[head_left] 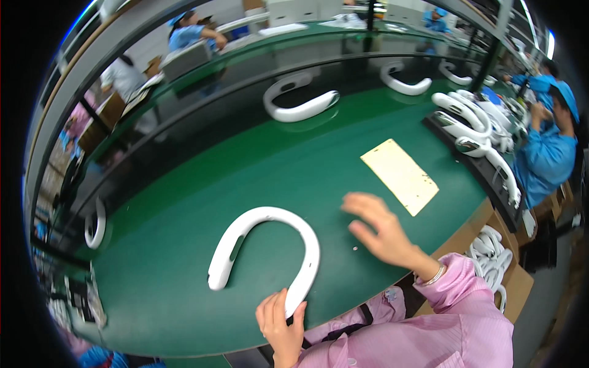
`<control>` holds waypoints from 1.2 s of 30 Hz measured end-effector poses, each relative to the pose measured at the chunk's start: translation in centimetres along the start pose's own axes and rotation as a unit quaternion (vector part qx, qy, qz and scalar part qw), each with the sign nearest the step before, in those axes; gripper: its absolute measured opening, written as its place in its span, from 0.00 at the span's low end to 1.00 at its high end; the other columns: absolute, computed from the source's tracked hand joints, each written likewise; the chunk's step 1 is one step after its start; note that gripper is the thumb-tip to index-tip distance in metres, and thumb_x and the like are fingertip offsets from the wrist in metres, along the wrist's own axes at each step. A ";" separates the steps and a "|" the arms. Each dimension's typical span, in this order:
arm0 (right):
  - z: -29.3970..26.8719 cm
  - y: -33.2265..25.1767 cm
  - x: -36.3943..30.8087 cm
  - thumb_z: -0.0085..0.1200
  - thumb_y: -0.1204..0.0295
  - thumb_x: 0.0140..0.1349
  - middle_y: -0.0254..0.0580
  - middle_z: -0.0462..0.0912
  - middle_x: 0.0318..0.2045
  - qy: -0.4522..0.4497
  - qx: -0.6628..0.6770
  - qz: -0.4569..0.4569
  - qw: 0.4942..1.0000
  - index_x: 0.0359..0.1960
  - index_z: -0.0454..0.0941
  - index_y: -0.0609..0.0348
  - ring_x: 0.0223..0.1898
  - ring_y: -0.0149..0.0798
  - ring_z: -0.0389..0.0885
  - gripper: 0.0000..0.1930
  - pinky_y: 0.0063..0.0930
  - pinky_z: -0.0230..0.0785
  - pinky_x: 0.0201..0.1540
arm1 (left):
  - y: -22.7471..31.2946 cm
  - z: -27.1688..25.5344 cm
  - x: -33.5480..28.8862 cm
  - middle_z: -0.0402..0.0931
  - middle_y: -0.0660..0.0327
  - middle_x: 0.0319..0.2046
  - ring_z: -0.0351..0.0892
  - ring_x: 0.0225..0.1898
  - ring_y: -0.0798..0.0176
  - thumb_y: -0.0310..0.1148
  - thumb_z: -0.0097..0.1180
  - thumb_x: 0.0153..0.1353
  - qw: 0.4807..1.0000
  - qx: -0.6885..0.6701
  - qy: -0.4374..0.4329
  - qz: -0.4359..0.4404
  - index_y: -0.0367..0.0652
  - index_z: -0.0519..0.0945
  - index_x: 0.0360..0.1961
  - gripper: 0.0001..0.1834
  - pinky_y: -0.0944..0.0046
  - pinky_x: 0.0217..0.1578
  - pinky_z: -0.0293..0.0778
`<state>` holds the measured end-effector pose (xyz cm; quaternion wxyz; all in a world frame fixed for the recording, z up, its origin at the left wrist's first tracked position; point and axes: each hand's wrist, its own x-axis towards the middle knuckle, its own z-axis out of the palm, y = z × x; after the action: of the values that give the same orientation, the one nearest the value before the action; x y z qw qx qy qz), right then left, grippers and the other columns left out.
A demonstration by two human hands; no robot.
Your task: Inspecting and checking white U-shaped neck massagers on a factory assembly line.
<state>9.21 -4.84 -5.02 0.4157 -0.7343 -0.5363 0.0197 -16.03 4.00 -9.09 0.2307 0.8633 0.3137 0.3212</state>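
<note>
A white U-shaped neckband (311,248), like a neck fan, lies on the green table (165,276) in front of me. My left hand (282,322) is closed on its near right end, with thumb and fingers on either side of the tip. An oval dark opening shows on the band's left arm. My right hand (383,233) is raised to the right of the band, fingers stretched out and thumb apart, holding nothing. Just beyond this hand is a pale yellow sheet (399,175), lying flat with small dark marks at its right end.
More white neckbands (304,111) lie along the table's far side. Several others pile up by a black tray (443,136) at the right, near a person in blue (546,153). An open cardboard box (518,285) holds white bands below the table's right edge. Metal frame posts stand beyond.
</note>
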 end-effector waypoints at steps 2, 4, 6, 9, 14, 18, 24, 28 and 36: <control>-2.8 3.0 -1.8 0.53 0.73 0.56 0.60 0.67 0.54 0.086 -0.265 0.075 0.958 0.50 0.68 0.66 0.56 0.57 0.64 0.20 0.43 0.57 0.59 | 1.8 0.1 1.5 0.75 0.52 0.40 0.72 0.43 0.47 0.34 0.65 0.47 0.990 0.113 0.019 0.079 0.34 0.76 0.43 0.22 0.46 0.45 0.67; -4.0 5.4 -4.6 0.54 0.72 0.55 0.61 0.68 0.51 0.056 -0.326 0.081 0.940 0.49 0.68 0.69 0.55 0.57 0.65 0.21 0.43 0.58 0.57 | 3.3 -0.6 2.0 0.75 0.53 0.42 0.71 0.48 0.46 0.37 0.65 0.46 0.981 0.136 0.038 0.135 0.34 0.76 0.44 0.25 0.37 0.51 0.62; -3.6 5.2 -6.9 0.54 0.74 0.54 0.59 0.70 0.49 0.022 -0.288 0.108 0.951 0.48 0.68 0.70 0.52 0.56 0.67 0.20 0.43 0.60 0.54 | 4.3 0.4 3.0 0.75 0.54 0.43 0.72 0.47 0.46 0.35 0.65 0.47 0.976 -0.089 -0.024 0.195 0.34 0.76 0.44 0.24 0.41 0.51 0.65; -1.4 3.5 -7.4 0.50 0.79 0.54 0.56 0.73 0.44 0.047 -0.273 0.041 0.960 0.46 0.70 0.68 0.45 0.55 0.70 0.16 0.41 0.64 0.49 | 6.9 2.9 4.3 0.73 0.52 0.48 0.73 0.49 0.51 0.29 0.61 0.51 0.949 -0.241 -0.135 0.149 0.35 0.75 0.47 0.21 0.57 0.50 0.70; -2.5 5.6 -8.6 0.46 0.83 0.57 0.57 0.74 0.39 0.088 -0.235 0.048 0.967 0.42 0.73 0.68 0.43 0.56 0.71 0.11 0.42 0.63 0.47 | 8.7 14.2 5.4 0.64 0.49 0.56 0.67 0.56 0.58 0.37 0.48 0.63 0.770 -0.534 -0.313 -0.154 0.33 0.63 0.57 0.25 0.63 0.56 0.62; -3.7 6.7 -8.8 0.46 0.78 0.61 0.56 0.69 0.54 0.084 -0.268 0.042 0.959 0.55 0.66 0.70 0.56 0.54 0.65 0.19 0.39 0.55 0.59 | 11.3 13.7 8.5 0.61 0.49 0.57 0.58 0.62 0.59 0.34 0.44 0.60 0.729 -0.546 -0.335 -0.239 0.30 0.58 0.59 0.28 0.64 0.60 0.54; -4.1 6.4 -9.4 0.47 0.77 0.62 0.54 0.74 0.49 0.031 -0.238 0.107 0.965 0.50 0.70 0.69 0.51 0.52 0.71 0.15 0.37 0.62 0.54 | 11.4 18.4 10.0 0.66 0.54 0.50 0.63 0.55 0.62 0.32 0.45 0.58 0.680 -0.624 -0.265 -0.279 0.32 0.59 0.54 0.23 0.65 0.57 0.57; -4.5 6.7 -8.7 0.47 0.78 0.61 0.53 0.77 0.44 0.139 -0.210 0.089 0.964 0.46 0.74 0.68 0.45 0.52 0.75 0.12 0.37 0.66 0.49 | 11.8 18.1 11.1 0.67 0.54 0.47 0.67 0.49 0.64 0.36 0.53 0.57 0.688 -0.608 -0.267 -0.293 0.30 0.54 0.57 0.33 0.63 0.49 0.66; -3.8 2.2 -5.8 0.60 0.77 0.46 0.49 0.77 0.44 0.093 -0.165 0.001 0.982 0.40 0.76 0.68 0.49 0.51 0.72 0.17 0.40 0.65 0.51 | 9.8 16.5 10.6 0.76 0.55 0.43 0.76 0.44 0.65 0.27 0.50 0.62 0.695 -0.610 -0.284 -0.254 0.34 0.71 0.47 0.13 0.68 0.45 0.73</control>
<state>10.26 -11.95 -6.34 0.3368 -0.7918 -0.4909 -0.1368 5.68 1.18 -10.18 0.8575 0.4705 0.1762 0.1107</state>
